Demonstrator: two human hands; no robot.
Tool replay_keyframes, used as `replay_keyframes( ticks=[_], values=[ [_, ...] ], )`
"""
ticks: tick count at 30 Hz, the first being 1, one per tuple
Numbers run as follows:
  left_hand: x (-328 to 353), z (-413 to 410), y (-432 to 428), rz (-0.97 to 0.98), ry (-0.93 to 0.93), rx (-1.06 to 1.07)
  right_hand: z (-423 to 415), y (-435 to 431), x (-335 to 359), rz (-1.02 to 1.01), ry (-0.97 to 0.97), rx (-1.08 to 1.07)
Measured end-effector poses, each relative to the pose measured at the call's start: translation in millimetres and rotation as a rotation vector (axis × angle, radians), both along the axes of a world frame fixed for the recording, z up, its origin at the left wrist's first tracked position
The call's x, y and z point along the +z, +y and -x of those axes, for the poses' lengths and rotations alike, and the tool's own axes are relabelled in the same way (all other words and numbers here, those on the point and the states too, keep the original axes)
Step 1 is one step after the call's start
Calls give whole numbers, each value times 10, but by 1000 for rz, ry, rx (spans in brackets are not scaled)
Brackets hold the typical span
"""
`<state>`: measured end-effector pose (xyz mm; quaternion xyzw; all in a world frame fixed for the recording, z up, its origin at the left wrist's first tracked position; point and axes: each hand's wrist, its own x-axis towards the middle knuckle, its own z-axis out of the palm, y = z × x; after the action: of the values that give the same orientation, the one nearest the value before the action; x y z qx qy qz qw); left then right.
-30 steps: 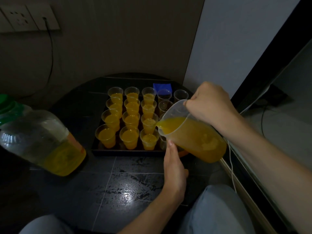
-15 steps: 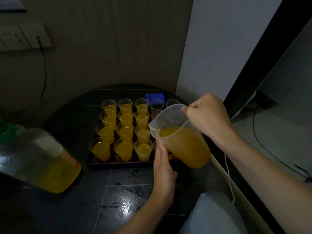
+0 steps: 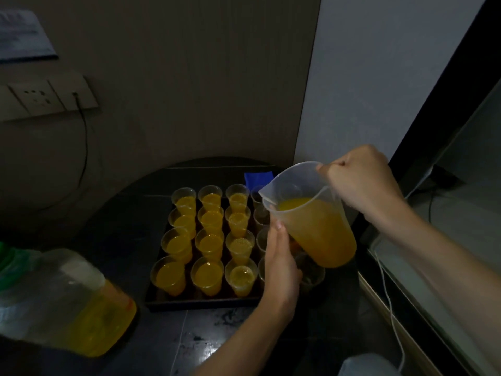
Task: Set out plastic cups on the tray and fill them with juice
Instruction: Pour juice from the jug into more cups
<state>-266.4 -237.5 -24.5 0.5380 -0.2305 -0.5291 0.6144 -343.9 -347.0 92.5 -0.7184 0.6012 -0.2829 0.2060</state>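
Observation:
A dark tray (image 3: 200, 303) on the black table carries rows of clear plastic cups. Three columns of cups (image 3: 207, 275) hold orange juice. The cups of the right-hand column (image 3: 261, 215) look empty and are partly hidden. My right hand (image 3: 363, 183) grips the handle of a clear pitcher (image 3: 320, 229), about half full of juice and tilted left above that column. My left hand (image 3: 279, 264) stands with straight fingers between the filled cups and the pitcher, fingertips against the pitcher's wall. Another clear cup (image 3: 311, 275) shows below the pitcher.
A large juice bottle (image 3: 67, 302) with a green cap lies tilted at the near left. A blue item (image 3: 257, 177) sits behind the tray. Wall sockets (image 3: 35, 97) with a dark cord are at the left. A white cable (image 3: 390, 308) runs along the right ledge.
The pitcher has risen and tipped back, so the juice has drawn away from the spout. My left hand stayed by the right-hand cups. The view has shifted upward.

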Motion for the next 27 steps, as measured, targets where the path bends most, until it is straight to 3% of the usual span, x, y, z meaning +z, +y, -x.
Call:
replay_keyframes(
  ticks=[9, 27],
  values=[
    [-116, -148, -529, 22, 37, -20, -123, -499, -96, -48, -3, -58],
    [-389, -214, -1237, -114, 50, -47, -439, -1160, -132, -105, 177, -13]
  ],
)
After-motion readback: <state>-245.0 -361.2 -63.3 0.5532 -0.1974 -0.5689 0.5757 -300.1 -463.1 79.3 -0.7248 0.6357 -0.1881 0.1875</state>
